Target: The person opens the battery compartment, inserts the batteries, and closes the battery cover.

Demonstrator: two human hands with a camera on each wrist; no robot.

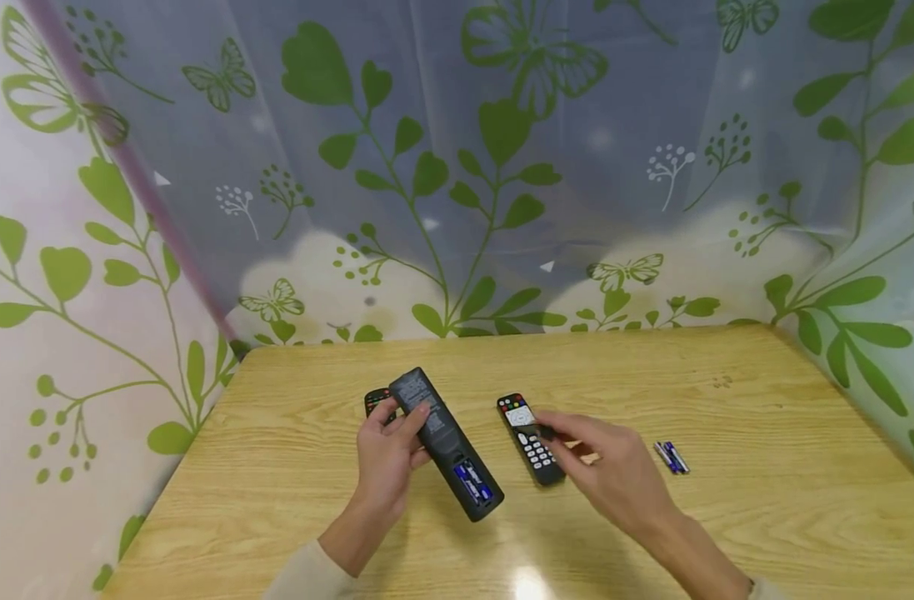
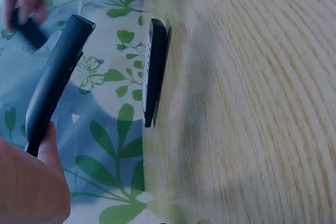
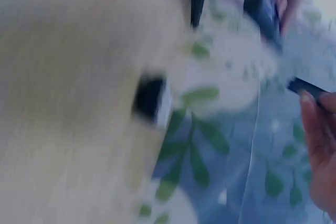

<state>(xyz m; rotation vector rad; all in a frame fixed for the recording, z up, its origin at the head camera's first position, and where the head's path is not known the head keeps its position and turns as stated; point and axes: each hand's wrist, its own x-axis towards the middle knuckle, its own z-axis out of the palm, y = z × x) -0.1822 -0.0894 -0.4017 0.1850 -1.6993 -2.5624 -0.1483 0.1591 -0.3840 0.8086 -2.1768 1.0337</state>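
Observation:
My left hand grips a black remote control, back side facing up and tilted above the table. Its battery compartment is uncovered, and blue batteries sit inside. The thumb lies across the back of the remote. To the right, my right hand pinches a small dark battery cover, apart from the held remote. In the right wrist view the cover sticks out from the fingertips. Below that hand lies a second remote with white buttons, face up, partly hidden by the fingers.
Behind my left hand lies another dark remote, mostly hidden. Loose blue-and-silver batteries rest on the wooden table at the right. A curtain with green leaves and butterflies hangs along the table's far edge.

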